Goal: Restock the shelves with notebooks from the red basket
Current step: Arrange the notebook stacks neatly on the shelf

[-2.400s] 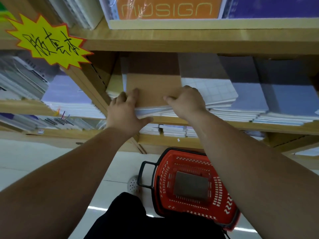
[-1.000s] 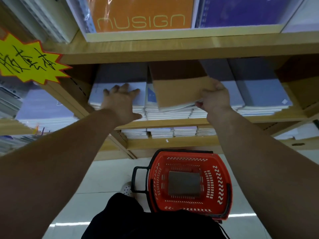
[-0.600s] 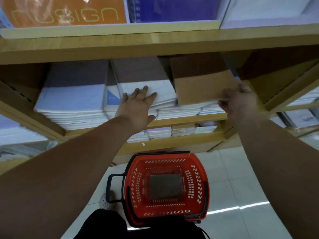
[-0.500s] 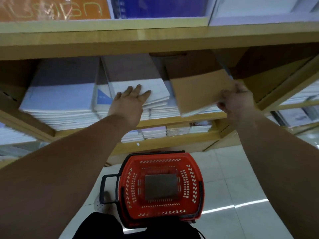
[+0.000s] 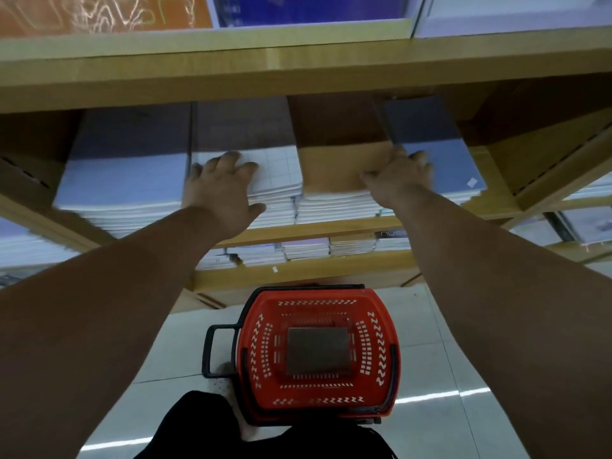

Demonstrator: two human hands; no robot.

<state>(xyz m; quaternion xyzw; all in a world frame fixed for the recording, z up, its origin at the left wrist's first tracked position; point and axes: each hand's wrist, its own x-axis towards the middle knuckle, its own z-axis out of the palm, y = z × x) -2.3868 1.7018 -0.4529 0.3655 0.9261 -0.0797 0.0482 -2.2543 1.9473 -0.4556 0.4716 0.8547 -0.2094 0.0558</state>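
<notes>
A brown-covered notebook [image 5: 334, 164] lies flat on top of a white stack in the middle shelf bay. My right hand [image 5: 397, 177] holds its right front corner, thumb on the cover, fingers over the right edge against the blue stack [image 5: 440, 154]. My left hand [image 5: 222, 187] rests flat, fingers spread, on the grid-covered stack [image 5: 278, 170] just left of it. The red basket [image 5: 251, 326] stands on the floor below me; only its grey bottom panel shows inside.
A wooden shelf board [image 5: 298, 71] overhangs the bay, close above the stacks. A pale blue stack [image 5: 122, 180] fills the bay's left end. Slanted wooden dividers [image 5: 546, 167] close it on the right. Smaller notebook piles [image 5: 298, 250] sit on the shelf below.
My right hand carried the brown notebook rightward from the left stacks and laid it flat on this stack. My left hand moved onto the grid stack. The view swung right.
</notes>
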